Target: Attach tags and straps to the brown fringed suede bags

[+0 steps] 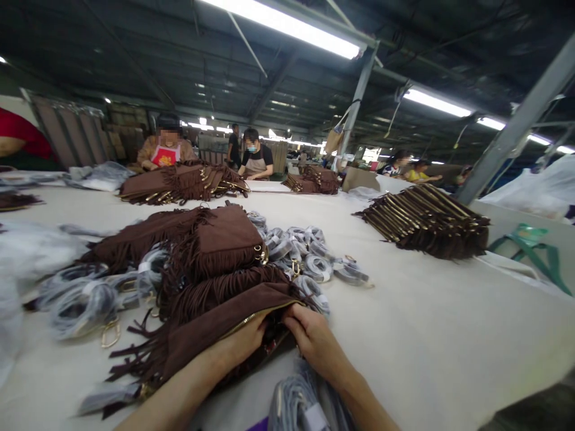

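A brown fringed bag (224, 314) with a brass zipper lies tilted in front of me, its zipped mouth open. My left hand (251, 338) reaches into that opening, its fingers hidden inside. With thumb and fingers closed, my right hand (309, 332) grips the right end of the bag's mouth. Something dark with small red spots shows between the hands, too hidden to name. Behind this bag are more brown fringed bags (229, 233) in a heap. A plastic-wrapped coiled strap (294, 404) lies below my right hand.
Several wrapped straps (318, 267) with gold clasps lie beyond the bag, others (85, 305) to its left. A stack of zippered brown pieces (426, 221) stands at right on the white table (426, 335). Clear plastic (36, 251) is at left. Co-workers (258, 158) are across the table.
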Motion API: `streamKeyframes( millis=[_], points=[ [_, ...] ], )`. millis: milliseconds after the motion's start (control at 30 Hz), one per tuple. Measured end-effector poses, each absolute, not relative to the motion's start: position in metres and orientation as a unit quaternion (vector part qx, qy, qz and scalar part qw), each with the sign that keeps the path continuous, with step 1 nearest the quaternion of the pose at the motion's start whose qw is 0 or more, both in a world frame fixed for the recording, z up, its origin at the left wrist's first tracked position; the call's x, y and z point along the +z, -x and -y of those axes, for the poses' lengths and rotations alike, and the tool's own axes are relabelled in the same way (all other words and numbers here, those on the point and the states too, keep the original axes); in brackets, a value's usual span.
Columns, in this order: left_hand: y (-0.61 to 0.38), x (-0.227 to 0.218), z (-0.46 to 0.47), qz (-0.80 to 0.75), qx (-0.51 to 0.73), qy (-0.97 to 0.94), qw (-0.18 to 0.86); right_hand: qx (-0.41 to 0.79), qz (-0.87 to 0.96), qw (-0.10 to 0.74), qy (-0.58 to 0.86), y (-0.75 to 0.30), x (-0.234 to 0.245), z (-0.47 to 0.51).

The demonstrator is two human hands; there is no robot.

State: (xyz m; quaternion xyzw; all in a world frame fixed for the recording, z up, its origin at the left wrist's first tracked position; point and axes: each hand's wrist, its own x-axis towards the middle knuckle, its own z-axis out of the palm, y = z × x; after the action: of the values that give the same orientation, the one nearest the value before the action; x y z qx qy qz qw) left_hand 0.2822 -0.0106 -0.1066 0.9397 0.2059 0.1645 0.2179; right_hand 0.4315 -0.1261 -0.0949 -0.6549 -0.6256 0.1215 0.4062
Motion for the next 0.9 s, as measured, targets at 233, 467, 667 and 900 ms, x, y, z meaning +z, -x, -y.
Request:
streamKeyframes(
  millis=[233,467,667,900],
  points=[
    [-0.284,-0.1,0.017,-0.181,0.195,-0.944,0.198,0.133,0.61,0.41,0.665,-0.426,-0.083,0.121],
    [-0.289,-0.104,0.012,-0.215,0.224,-0.919,0.245,0.067,0.587,0.281,0.757,-0.413,-0.073,0.119],
    [-0.293,-0.117,-0.011,-0.224,0.202,-0.892,0.337,-0.012,0.511,0.175,0.842,-0.387,-0.071,0.112],
    [-0.296,-0.124,-0.014,-0.226,0.197,-0.879,0.371,-0.057,0.495,0.117,0.859,-0.373,-0.075,0.109]
  ],
)
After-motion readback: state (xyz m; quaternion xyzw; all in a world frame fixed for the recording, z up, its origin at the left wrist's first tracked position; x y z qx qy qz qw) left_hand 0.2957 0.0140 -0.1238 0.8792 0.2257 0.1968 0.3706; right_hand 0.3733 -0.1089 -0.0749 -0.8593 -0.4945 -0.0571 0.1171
